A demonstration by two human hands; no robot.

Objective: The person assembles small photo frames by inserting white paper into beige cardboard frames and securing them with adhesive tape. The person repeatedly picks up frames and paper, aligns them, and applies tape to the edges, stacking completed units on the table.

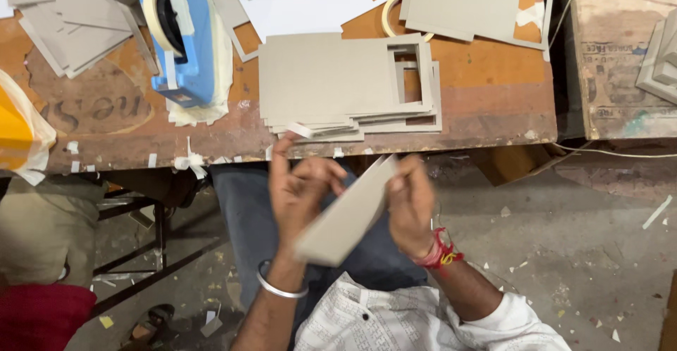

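Observation:
A grey cardboard piece [347,215] is held edge-on over my lap, tilted, with both hands on it. My left hand [300,192] grips its left side, one finger raised with a strip of white tape [300,131] near the fingertip. My right hand [410,206] holds the right side near the top corner. Just beyond my hands, a stack of grey cardboard frames [345,83] with rectangular cut-outs lies at the front edge of the wooden table [486,97].
A blue tape dispenser [178,33] with a white roll stands at the left. More grey sheets [63,19] and a white sheet [310,2] lie farther back. A tape roll [390,14] sits under a frame. A black stool [141,231] stands left on the floor.

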